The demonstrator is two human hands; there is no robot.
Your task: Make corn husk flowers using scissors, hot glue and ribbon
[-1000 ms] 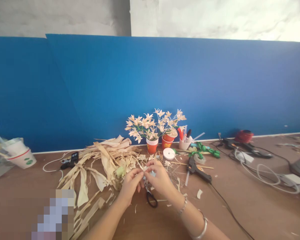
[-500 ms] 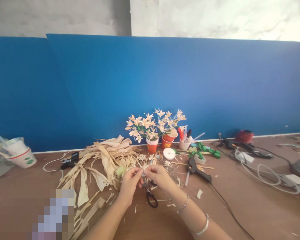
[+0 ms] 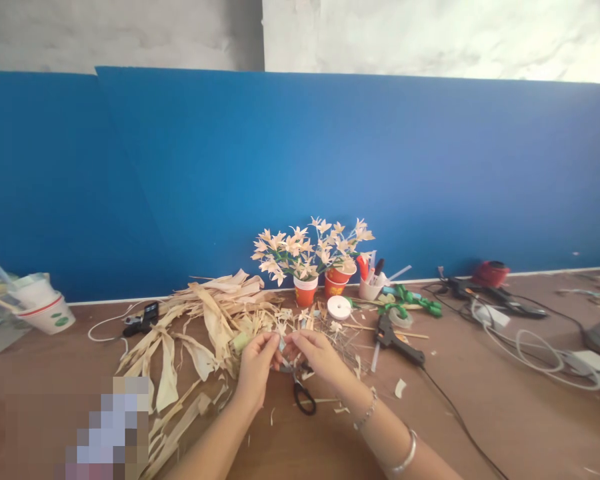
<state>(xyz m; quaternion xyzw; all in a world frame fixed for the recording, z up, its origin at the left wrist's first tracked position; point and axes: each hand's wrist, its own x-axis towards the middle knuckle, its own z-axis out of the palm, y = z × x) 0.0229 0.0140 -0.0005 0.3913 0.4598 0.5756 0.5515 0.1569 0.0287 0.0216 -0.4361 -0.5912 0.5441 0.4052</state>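
Near the middle of the table, my left hand (image 3: 255, 370) is closed in a pinch. A small pale husk flower (image 3: 281, 331) shows at its fingertips. Close on its right, my right hand (image 3: 317, 357) is also pinched, with a small gap between the two hands; what its fingers hold is too small to make out. Below the hands lie scissors, one black handle loop (image 3: 305, 399) showing and the blades partly hidden. Dried corn husks (image 3: 215, 320) spread to the left. Behind the hands stands a red paper cup (image 3: 305, 293) of husk flowers (image 3: 295, 243).
Right of the hands lie a black glue gun (image 3: 397, 340) with its cord, a white ribbon roll (image 3: 339, 307) and green-wrapped pieces (image 3: 405, 297). Cables and a power strip (image 3: 595, 370) are farther right. A paper bowl (image 3: 47, 313) stands far left. A blue panel (image 3: 300, 153) rises behind.
My hands have drawn slightly apart; before, their fingertips met. The pale flower now shows more plainly by my left fingertips.
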